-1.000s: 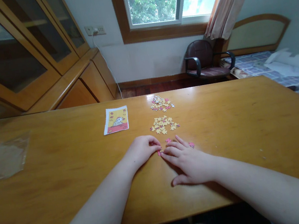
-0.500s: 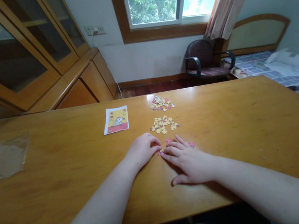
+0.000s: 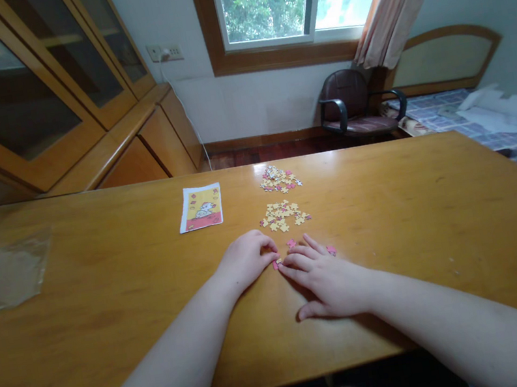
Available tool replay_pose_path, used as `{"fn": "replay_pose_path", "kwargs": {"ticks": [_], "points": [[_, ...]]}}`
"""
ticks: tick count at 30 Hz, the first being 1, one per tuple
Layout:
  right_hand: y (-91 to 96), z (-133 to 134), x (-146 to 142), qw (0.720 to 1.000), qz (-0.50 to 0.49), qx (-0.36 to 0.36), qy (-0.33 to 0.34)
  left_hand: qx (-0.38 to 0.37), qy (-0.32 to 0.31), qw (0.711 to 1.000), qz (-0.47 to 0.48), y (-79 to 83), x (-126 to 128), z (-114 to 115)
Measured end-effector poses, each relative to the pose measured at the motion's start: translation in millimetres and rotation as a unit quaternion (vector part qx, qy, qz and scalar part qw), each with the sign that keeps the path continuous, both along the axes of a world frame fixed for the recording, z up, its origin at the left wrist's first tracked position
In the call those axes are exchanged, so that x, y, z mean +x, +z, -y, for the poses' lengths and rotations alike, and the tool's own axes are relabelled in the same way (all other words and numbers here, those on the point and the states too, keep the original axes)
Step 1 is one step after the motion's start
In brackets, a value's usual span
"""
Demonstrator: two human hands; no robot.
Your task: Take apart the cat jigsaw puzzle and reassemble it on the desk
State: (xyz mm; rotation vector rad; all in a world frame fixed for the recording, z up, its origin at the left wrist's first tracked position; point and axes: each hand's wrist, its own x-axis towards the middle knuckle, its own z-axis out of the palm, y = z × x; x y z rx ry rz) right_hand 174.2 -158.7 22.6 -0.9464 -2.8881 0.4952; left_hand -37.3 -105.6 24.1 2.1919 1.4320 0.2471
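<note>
My left hand (image 3: 245, 258) rests on the wooden table (image 3: 106, 291) with its fingers curled, the tips pinching a small red puzzle piece (image 3: 275, 263). My right hand (image 3: 325, 278) lies flat beside it, fingers stretched out and touching the same piece. More red pieces (image 3: 291, 243) lie just beyond my fingers. Farther back sit a heap of yellow pieces (image 3: 284, 215) and a mixed heap (image 3: 278, 179).
A picture card (image 3: 200, 207) showing the puzzle image lies left of the heaps. A clear plastic bag (image 3: 2, 276) is at the table's far left. Wooden cabinets stand on the left; a dark office chair (image 3: 357, 104) sits under the window.
</note>
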Motion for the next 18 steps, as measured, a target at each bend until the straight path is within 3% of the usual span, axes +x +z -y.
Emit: {"fn": "replay_pose_path", "kwargs": {"ticks": [13, 18], "points": [[4.3, -8, 5, 0.998, -0.039, 0.036, -0.028, 0.005, -0.010, 1.000, 0.027, -0.4, -3, 0], [7.5, -23, 19, 0.988, -0.037, 0.071, -0.131, 0.026, -0.021, 0.999, 0.010, 4.1, -6, 3]]}}
